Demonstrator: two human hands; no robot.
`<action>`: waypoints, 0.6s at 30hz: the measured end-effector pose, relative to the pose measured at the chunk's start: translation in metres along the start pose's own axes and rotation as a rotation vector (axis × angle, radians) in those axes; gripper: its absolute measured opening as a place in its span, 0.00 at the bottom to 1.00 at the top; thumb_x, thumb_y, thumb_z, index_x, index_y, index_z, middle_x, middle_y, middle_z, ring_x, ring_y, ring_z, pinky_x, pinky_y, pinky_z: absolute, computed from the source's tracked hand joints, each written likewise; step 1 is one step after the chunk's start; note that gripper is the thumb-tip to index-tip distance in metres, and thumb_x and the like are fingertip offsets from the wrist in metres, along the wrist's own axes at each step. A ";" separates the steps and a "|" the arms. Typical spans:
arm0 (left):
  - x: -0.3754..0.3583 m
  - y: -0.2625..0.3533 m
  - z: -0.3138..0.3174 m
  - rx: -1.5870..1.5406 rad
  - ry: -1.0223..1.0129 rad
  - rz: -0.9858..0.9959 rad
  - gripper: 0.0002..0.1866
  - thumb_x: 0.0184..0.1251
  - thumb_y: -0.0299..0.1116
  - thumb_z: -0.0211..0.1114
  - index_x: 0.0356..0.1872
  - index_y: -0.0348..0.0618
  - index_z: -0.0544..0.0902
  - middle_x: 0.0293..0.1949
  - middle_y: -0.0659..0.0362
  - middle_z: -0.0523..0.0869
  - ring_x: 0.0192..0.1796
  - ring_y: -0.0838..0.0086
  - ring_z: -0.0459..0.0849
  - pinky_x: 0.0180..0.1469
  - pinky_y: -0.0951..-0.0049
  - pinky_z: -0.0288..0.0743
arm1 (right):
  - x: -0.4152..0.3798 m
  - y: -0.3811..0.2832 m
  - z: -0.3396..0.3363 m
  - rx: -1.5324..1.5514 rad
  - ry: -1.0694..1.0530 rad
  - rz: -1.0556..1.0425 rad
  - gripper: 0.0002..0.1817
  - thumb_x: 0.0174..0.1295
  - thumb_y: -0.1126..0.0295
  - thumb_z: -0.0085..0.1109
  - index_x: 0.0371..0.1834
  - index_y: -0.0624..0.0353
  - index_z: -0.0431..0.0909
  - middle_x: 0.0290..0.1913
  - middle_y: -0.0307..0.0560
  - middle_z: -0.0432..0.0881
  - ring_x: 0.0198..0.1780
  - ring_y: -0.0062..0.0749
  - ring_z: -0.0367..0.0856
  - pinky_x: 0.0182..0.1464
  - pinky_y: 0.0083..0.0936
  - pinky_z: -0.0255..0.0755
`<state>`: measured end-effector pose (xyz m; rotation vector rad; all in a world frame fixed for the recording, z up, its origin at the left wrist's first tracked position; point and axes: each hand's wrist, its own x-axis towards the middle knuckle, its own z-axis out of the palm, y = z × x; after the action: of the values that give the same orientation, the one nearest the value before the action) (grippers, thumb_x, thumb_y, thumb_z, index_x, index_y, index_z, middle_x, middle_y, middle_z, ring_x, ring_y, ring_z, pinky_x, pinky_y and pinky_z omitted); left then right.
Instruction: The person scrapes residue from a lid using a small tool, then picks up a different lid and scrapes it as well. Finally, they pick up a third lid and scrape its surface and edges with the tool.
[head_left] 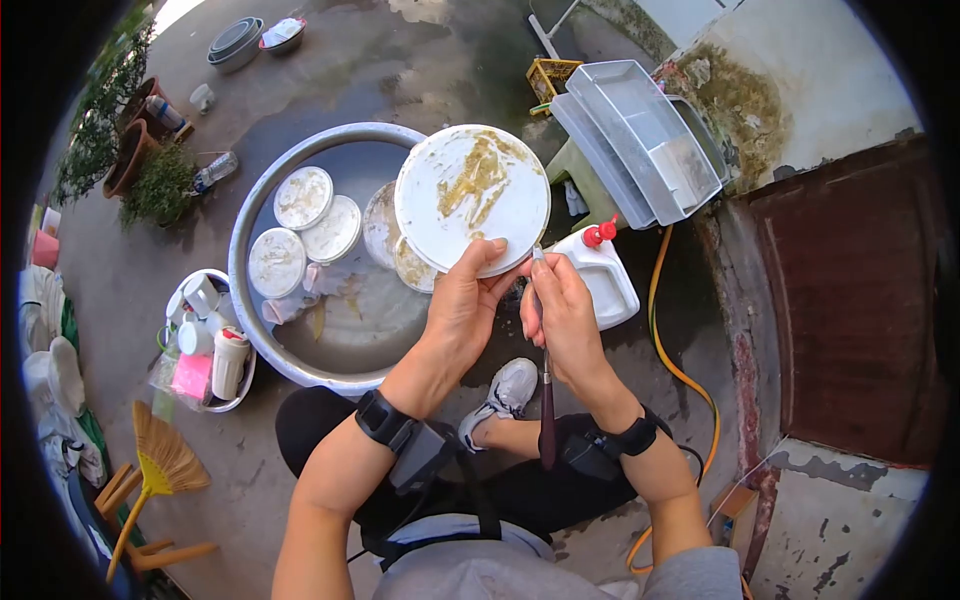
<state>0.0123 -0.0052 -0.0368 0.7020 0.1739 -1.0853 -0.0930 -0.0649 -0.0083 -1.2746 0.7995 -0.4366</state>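
Observation:
My left hand [465, 305] is closed on the lower edge of a round white lid [430, 190], thumb on top. Yellow-brown residue is smeared across its upper face. My right hand [562, 310] grips a thin knife-like scraper with a dark wooden handle [547, 425], held upright. Its metal tip meets the lid's lower right rim, and most of the blade is hidden by my fingers. Under the lid stands a large metal basin [240, 250] of cloudy water. Several smaller stained round lids [303, 198] lie in it, some partly covered by the held lid.
A white jug with a red cap [605, 280] stands right of the basin, below stacked clear plastic bins [640, 140]. A yellow hose [660, 330] runs down the right side. Left are a bowl of cups [245, 395], a broom [165, 460] and potted plants [165, 190].

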 end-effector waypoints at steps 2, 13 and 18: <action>0.000 -0.002 0.000 0.035 -0.015 0.018 0.21 0.59 0.29 0.66 0.52 0.34 0.73 0.47 0.53 0.83 0.50 0.65 0.84 0.60 0.66 0.78 | 0.004 0.001 -0.004 -0.014 0.057 -0.047 0.12 0.77 0.64 0.38 0.42 0.61 0.68 0.15 0.37 0.70 0.13 0.13 0.63 0.15 0.12 0.57; -0.003 0.022 0.008 0.124 0.007 0.002 0.28 0.60 0.31 0.66 0.60 0.34 0.69 0.53 0.51 0.81 0.55 0.65 0.83 0.63 0.66 0.77 | 0.030 0.002 -0.033 -0.303 0.132 -0.356 0.10 0.75 0.65 0.48 0.45 0.59 0.75 0.29 0.34 0.76 0.30 0.16 0.72 0.32 0.17 0.68; -0.011 0.030 0.015 0.109 -0.058 -0.032 0.28 0.60 0.30 0.65 0.61 0.34 0.68 0.54 0.50 0.80 0.55 0.67 0.83 0.64 0.66 0.76 | 0.027 -0.022 -0.051 -0.823 0.225 -0.628 0.07 0.67 0.68 0.58 0.38 0.60 0.80 0.28 0.43 0.77 0.27 0.28 0.75 0.32 0.24 0.69</action>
<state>0.0301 0.0020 -0.0071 0.7662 0.0770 -1.1514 -0.1099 -0.1242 0.0007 -2.2971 0.7800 -0.8068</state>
